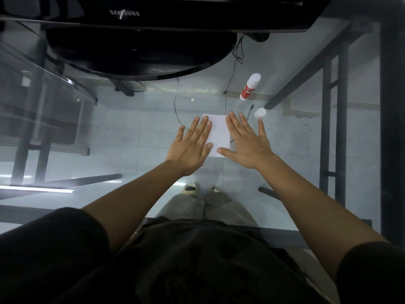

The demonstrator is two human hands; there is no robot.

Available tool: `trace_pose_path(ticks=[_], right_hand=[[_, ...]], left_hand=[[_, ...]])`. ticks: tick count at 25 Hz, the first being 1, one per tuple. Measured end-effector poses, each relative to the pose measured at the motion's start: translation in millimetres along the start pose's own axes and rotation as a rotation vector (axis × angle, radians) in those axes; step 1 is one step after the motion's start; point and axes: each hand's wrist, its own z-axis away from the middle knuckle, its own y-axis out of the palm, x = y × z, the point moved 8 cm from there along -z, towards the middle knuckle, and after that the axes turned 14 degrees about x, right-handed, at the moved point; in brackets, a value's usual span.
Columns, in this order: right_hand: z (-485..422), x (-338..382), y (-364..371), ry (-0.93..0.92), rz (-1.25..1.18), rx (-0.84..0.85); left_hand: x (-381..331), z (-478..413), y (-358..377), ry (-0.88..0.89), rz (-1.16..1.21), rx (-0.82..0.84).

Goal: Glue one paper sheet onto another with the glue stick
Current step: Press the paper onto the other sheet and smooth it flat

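A white paper sheet [217, 133] lies flat on the glass table [122, 137] in the middle of the head view. My left hand [191, 144] rests palm down on its left edge, fingers spread. My right hand [247, 140] lies flat on its right edge, thumb across the lower corner. Whether a second sheet lies under the first I cannot tell. The red and white glue stick [249, 86] lies on its side beyond my right hand, uncapped end near. Its white cap [260, 113] sits just past my right little finger.
A black monitor [153, 16] with a round base [140, 55] stands at the far edge. Thin black cables [175, 102] run under the glass. A dark metal frame [333, 119] stands on the right. My legs and shoes show through the table.
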Motion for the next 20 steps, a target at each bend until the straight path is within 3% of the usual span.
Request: trace_pose_path(ticks=[2,5,8,12,20], right_hand=[[2,1,-2,-0.002,-0.021,0.003],[4,3,-3,-0.005,-0.026,0.010],[4,4,-5,-0.007,-0.022,0.014],[4,5,-4,-0.006,-0.028,0.021],[5,9,-5,0.045,0.009,0.008]], left_hand=[[0,5,-6,0.120,-0.031,0.027],[-6,16,3,0.344,-0.307,0.109],[-1,6,0,0.395,-0.371,0.176],[5,-10,-13,0.359,-0.364,0.159],[-3,-10,-9,0.010,-0.091,0.068]])
